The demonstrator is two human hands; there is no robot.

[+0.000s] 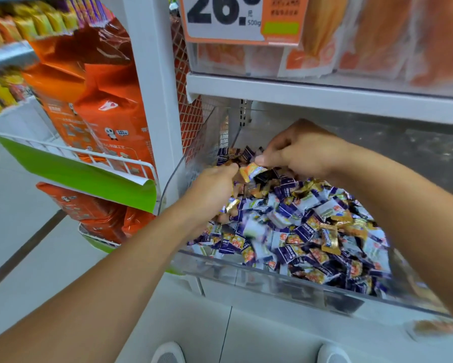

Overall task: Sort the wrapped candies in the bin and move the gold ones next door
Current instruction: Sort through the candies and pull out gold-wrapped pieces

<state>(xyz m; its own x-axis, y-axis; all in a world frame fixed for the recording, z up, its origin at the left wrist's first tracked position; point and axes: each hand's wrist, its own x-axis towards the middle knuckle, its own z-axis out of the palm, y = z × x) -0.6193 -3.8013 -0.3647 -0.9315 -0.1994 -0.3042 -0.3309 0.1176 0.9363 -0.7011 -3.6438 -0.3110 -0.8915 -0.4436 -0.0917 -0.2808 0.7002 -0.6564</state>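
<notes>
Both hands work over the clear bin (272, 281): right hand (301, 150) fingers pinch a gold candy (252, 171); left hand (212, 189), at its 8 o'clock, curls onto the pile.

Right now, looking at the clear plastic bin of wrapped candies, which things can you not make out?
Head view only:
- Left hand: its fingertips are hidden behind the knuckles, so any grip is unclear.
- Orange-gold wrapped candy pinched by the right hand: print blurred.
- Neighbouring bin for gold candies: cut off by the right edge.
- White price sign: top cropped.
- Clear plastic bin: front candies smeared by motion.
</notes>
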